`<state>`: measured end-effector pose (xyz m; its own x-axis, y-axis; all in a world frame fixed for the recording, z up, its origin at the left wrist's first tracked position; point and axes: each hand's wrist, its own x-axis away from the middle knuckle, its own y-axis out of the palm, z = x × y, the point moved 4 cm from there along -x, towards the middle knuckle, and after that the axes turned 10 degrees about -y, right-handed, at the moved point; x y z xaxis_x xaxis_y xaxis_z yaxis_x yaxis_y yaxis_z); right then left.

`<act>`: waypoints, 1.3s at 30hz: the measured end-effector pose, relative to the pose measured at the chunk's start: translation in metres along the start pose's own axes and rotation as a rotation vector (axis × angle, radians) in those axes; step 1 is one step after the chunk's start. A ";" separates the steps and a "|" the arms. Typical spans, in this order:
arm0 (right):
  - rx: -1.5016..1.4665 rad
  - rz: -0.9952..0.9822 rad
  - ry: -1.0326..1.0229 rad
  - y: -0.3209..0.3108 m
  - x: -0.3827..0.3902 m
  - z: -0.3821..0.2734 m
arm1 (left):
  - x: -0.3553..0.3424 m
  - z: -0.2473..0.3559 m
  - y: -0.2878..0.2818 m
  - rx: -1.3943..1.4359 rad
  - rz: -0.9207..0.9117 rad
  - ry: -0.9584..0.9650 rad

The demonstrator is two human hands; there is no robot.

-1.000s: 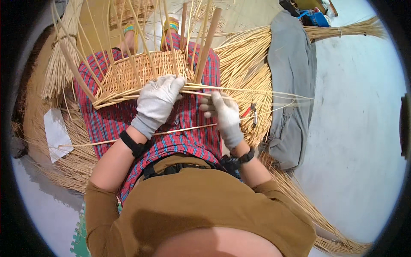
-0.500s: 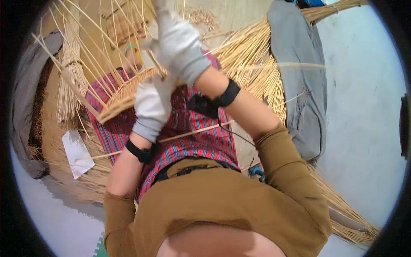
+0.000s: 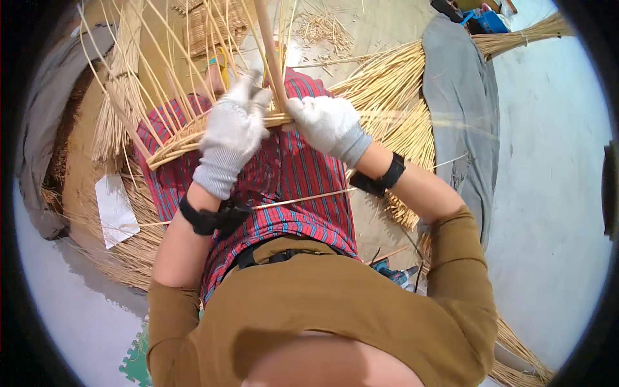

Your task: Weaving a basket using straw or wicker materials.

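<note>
A partly woven wicker panel (image 3: 177, 149) lies across my lap, on a red striped cloth (image 3: 309, 168). Thin upright rods (image 3: 155, 58) fan out from its woven edge toward the far side. My left hand (image 3: 227, 135), in a white knit glove, is closed over the woven edge near the middle, its fingertips up among the rods. At the panel's right end, beside a thicker upright stick (image 3: 267, 51), my gloved right hand (image 3: 327, 126) pinches the woven edge, thumb uppermost. Both palms hide part of the weave.
Bundles of cut wicker rods (image 3: 393, 97) spread at the right against a grey cloth (image 3: 458, 103); another bundle (image 3: 119, 109) lies at the left. White paper (image 3: 116, 209) rests on rods. Offcuts (image 3: 325, 31) litter the far floor. A blue power tool (image 3: 400, 276) lies by my right hip.
My right hand has come down from high above the panel to its right end. My left hand has shifted slightly up, and the thick stick now shows between my hands.
</note>
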<state>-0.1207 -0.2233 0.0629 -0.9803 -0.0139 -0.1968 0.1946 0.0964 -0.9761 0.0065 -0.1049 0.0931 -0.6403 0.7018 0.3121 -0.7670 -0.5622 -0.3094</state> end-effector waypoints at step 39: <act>-0.032 0.681 0.096 -0.003 0.010 -0.012 | 0.112 0.023 -0.097 0.242 -0.291 0.047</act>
<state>-0.1314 -0.2114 0.0647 -0.6388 0.1485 -0.7549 0.7687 0.0816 -0.6344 0.0080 0.0182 0.1784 -0.3961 0.8633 0.3127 -0.9076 -0.4197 0.0091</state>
